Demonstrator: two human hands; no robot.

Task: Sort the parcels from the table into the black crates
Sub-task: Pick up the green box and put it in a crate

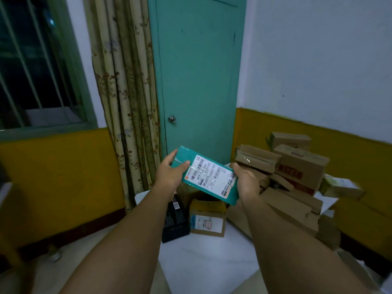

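Both hands hold a flat teal parcel (192, 164) up in the air above the white table (207, 255). The left hand (169, 174) grips its upper left end, thumb laid across the top face and fingers curled round the far edge. The right hand (247, 180) clasps the lower right end, fingers wrapped round the edge and mostly hidden behind it. The parcel tilts down to the right, its face turned toward the person. A white shipping label (212, 175) with barcodes covers most of that face; "843-X4 059" can be read, the smaller print is too fine. Clear tape crosses the wrapping. Brown cardboard parcels (297, 172) are piled at the right of the table.
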